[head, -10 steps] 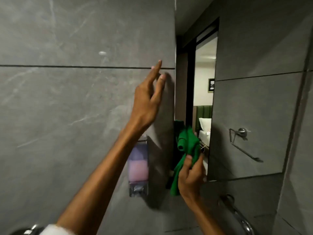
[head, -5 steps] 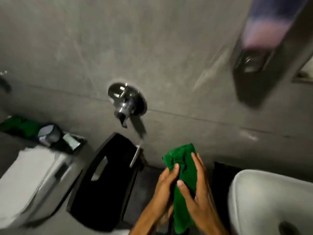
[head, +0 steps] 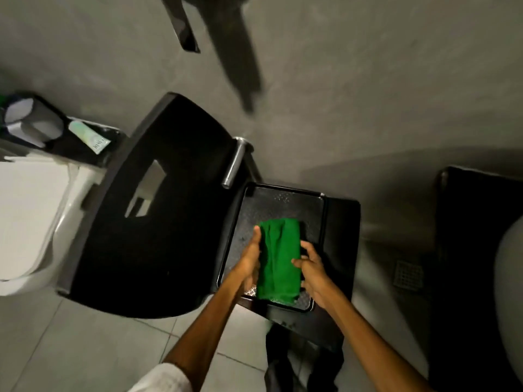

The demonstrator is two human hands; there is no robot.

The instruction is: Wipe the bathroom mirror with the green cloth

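Note:
The green cloth [head: 280,261] is folded into a long strip and lies lengthwise over a black textured tray [head: 283,193] low in the head view. My left hand [head: 250,261] presses flat against the cloth's left edge. My right hand [head: 314,270] grips its right edge with curled fingers. Both hands hold the cloth between them. The mirror is out of view.
The tray rests on a small black stand [head: 342,250]. A black plastic chair [head: 158,236] stands to its left, then a white toilet [head: 25,216] with a toiletry tray [head: 85,137] behind it. A white basin [head: 509,278] and a floor drain [head: 409,275] are at the right.
My view dropped from the wall and mirror to the floor. My left hand came down off the wall and joined the right on the cloth, which is now folded and lowered onto the tray.

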